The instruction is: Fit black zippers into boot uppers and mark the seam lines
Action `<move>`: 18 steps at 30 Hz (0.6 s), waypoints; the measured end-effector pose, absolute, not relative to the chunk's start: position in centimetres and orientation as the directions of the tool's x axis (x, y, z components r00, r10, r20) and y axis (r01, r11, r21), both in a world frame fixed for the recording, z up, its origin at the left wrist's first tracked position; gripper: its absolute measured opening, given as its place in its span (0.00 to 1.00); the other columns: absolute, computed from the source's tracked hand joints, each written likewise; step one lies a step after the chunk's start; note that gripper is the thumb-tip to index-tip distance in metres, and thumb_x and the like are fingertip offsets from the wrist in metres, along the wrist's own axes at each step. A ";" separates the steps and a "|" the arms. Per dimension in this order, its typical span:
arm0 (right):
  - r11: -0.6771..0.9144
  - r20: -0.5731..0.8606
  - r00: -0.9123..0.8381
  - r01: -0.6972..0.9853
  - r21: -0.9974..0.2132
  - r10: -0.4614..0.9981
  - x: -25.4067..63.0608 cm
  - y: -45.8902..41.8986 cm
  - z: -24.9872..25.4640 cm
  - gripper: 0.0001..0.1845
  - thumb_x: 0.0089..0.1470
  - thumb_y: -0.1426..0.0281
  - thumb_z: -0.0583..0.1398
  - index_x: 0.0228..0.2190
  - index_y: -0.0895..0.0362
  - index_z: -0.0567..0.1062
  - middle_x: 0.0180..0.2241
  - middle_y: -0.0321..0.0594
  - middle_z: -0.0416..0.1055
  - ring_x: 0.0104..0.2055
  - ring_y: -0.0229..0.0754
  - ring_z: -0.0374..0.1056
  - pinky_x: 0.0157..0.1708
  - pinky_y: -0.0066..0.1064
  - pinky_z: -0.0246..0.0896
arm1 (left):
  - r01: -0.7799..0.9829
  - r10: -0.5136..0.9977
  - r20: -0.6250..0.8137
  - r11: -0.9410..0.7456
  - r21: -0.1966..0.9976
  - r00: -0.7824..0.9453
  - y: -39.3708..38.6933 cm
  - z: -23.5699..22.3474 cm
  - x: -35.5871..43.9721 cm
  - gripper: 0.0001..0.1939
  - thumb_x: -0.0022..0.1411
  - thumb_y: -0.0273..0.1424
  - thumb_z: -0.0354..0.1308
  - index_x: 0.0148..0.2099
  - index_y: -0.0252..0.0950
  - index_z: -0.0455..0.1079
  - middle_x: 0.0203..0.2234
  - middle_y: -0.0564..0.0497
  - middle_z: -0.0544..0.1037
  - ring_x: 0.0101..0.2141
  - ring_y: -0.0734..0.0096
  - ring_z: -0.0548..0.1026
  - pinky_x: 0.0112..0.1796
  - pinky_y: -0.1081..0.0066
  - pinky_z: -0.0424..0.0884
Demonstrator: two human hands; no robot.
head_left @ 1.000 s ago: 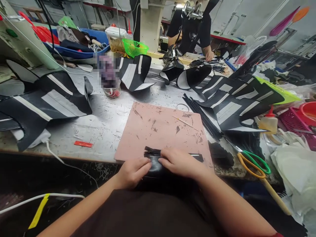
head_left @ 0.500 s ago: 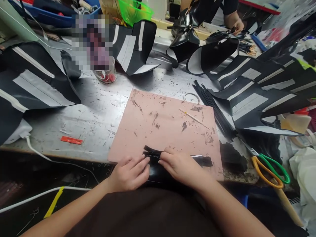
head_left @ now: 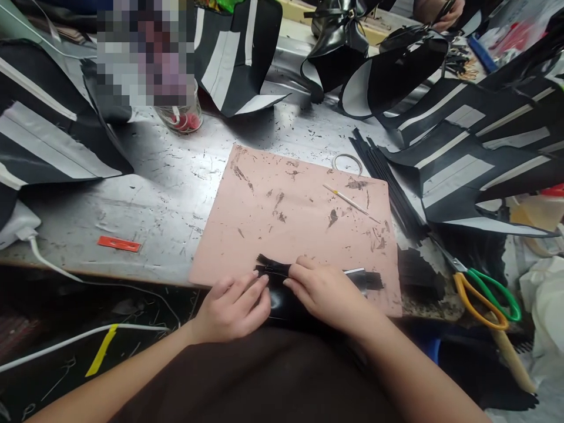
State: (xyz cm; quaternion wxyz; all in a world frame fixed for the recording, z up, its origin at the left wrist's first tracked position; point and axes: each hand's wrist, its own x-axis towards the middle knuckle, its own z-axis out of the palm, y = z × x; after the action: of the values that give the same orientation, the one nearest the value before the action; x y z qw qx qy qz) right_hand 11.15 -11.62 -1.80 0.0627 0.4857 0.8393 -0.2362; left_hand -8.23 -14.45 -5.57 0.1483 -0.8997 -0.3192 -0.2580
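A black zipper lies along the edge of a glossy black leather piece, at the front of the pink mat. My right hand is closed, thumb and fingers pinching the zipper against the leather. Its far end sticks out to the right beside a white strip on the leather. My left hand is closed at the piece's left side, fingertips on the leather edge just below the zipper's end. Part of the leather is hidden under my hands and falls below the table edge.
Scissors with orange and green handles lie at the right, near black strips. A thin white stick and a tape ring rest by the mat. Black boot pieces surround the table; a co-worker's hand shows behind.
My view has tilted down and closer to the table. The left fingers have loosened a little and shifted up to the zipper's end. My right hand keeps its pinch on the zipper.
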 end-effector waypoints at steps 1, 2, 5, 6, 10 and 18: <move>0.411 -0.334 -0.510 0.852 -0.324 0.793 11.1 -11.7 -1.8 0.11 0.59 0.67 0.50 0.30 0.57 0.69 0.30 0.36 0.67 0.23 0.35 0.62 0.21 0.26 0.45 | 0.656 0.500 0.552 -0.746 -0.117 0.668 -14.5 -5.5 -8.1 0.05 0.56 0.23 0.55 0.31 0.36 0.70 0.34 0.52 0.79 0.35 0.69 0.76 0.31 0.71 0.62; 0.406 -0.332 -0.500 0.858 -0.315 0.800 11.1 -11.7 -1.9 0.11 0.59 0.66 0.50 0.30 0.57 0.69 0.30 0.36 0.67 0.23 0.35 0.62 0.21 0.27 0.45 | 0.661 0.504 0.545 -0.740 -0.129 0.670 -14.6 -5.5 -8.1 0.05 0.56 0.23 0.55 0.31 0.35 0.70 0.34 0.52 0.79 0.35 0.68 0.76 0.31 0.70 0.61; 0.391 -0.321 -0.481 0.868 -0.305 0.816 11.0 -11.8 -2.0 0.12 0.59 0.66 0.50 0.31 0.57 0.69 0.30 0.37 0.68 0.24 0.36 0.64 0.22 0.27 0.46 | 0.673 0.515 0.539 -0.727 -0.138 0.666 -14.8 -5.5 -7.8 0.05 0.57 0.23 0.54 0.31 0.34 0.70 0.33 0.51 0.79 0.35 0.67 0.76 0.31 0.70 0.61; 0.389 -0.318 -0.478 0.870 -0.305 0.819 11.0 -11.8 -2.0 0.12 0.59 0.66 0.50 0.31 0.57 0.69 0.30 0.37 0.68 0.24 0.36 0.64 0.22 0.28 0.46 | 0.676 0.518 0.539 -0.724 -0.138 0.664 -14.8 -5.5 -7.8 0.05 0.57 0.23 0.54 0.31 0.34 0.70 0.33 0.50 0.79 0.35 0.67 0.76 0.31 0.70 0.61; 0.392 -0.315 -0.479 0.869 -0.301 0.819 10.9 -11.8 -2.0 0.11 0.59 0.67 0.50 0.31 0.57 0.70 0.30 0.38 0.69 0.26 0.37 0.65 0.23 0.28 0.48 | 0.682 0.526 0.529 -0.716 -0.148 0.666 -14.9 -5.4 -7.7 0.06 0.57 0.22 0.53 0.31 0.34 0.70 0.33 0.51 0.79 0.35 0.68 0.76 0.31 0.70 0.61; 0.395 -0.325 -0.466 0.880 -0.263 0.823 10.8 -11.7 -1.9 0.13 0.59 0.66 0.49 0.32 0.58 0.70 0.31 0.40 0.69 0.27 0.38 0.67 0.23 0.29 0.50 | 0.674 0.540 0.476 -0.719 -0.168 0.695 -14.9 -5.1 -8.0 0.06 0.56 0.23 0.52 0.31 0.36 0.70 0.36 0.52 0.79 0.34 0.68 0.73 0.32 0.68 0.59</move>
State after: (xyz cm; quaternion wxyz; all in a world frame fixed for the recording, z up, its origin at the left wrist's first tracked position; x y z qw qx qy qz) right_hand 10.80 -11.73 -1.92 0.0712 0.5117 0.8320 -0.2021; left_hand -7.97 -14.91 -5.14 0.1672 -0.9052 -0.3352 -0.2008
